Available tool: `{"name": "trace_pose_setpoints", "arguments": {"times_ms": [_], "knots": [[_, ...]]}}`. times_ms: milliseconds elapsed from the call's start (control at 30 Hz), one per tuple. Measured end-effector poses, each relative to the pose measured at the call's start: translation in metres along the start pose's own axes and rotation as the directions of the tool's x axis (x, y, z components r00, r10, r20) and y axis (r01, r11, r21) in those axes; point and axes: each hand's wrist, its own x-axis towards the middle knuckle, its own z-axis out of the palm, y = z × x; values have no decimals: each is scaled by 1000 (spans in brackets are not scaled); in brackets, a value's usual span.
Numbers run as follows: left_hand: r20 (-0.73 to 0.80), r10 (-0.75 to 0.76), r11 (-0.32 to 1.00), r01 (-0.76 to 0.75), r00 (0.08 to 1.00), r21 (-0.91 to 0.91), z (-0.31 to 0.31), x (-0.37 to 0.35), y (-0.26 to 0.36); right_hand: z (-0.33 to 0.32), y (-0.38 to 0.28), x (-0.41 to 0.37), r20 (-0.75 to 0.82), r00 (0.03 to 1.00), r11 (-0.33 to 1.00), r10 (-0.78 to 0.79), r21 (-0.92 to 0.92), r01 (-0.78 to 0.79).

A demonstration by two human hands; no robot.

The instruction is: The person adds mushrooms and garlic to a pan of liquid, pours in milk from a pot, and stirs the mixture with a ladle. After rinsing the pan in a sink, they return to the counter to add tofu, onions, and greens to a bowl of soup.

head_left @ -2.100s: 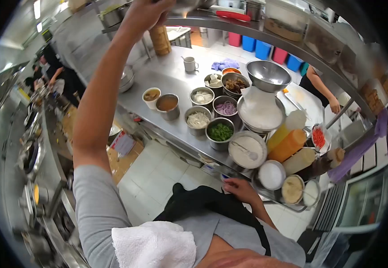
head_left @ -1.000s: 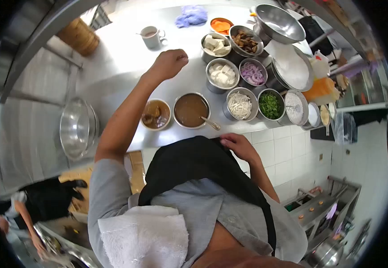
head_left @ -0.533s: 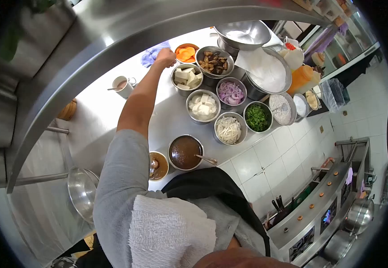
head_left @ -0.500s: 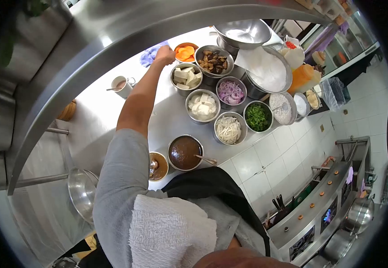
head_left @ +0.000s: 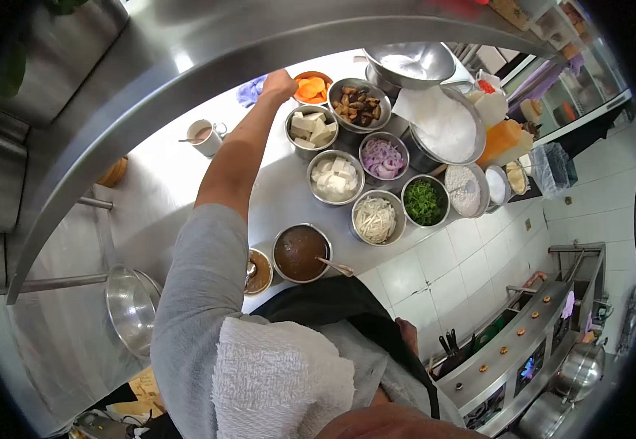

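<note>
My left hand [head_left: 280, 85] is stretched out to the far side of the steel table. Its fingers are curled closed, and what they hold, if anything, is hidden. A crumpled purple cloth [head_left: 251, 92] lies just left of it, and a bowl of sliced carrots [head_left: 311, 88] stands close on its right. Nearer to me are bowls of white block pieces [head_left: 311, 129], browned chunks [head_left: 357, 107] and sliced purple onion [head_left: 384, 158]. Only a sliver of my right hand [head_left: 408, 334] shows beside the black apron, with its fingers mostly hidden.
A pot of brown sauce with a spoon [head_left: 302, 253] stands near the table's front edge. A mug [head_left: 204, 138] sits left of my arm. Chopped greens [head_left: 425, 201] and white shreds [head_left: 376, 219] fill bowls on the right. A steel shelf [head_left: 259, 47] arches overhead.
The view has shifted slightly, moving the far bowls right and down. My left hand stays by the carrot bowl. Part of my right hand has come into view beside the apron.
</note>
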Motion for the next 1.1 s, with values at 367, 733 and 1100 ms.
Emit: {"name": "trace_pose_setpoints", "arguments": {"times_ms": [367, 733, 1100], "knots": [[17, 34, 984, -31, 999, -174, 25, 10, 45, 9, 63, 16, 11, 996, 980, -92, 179, 89], [614, 466, 873, -444, 637, -202, -48, -199, -17, 11, 64, 0, 152, 962, 719, -228, -640, 271], [602, 456, 850, -520, 656, -78, -42, -299, -62, -3, -29, 41, 55, 986, 963, 158, 213, -166]]}}
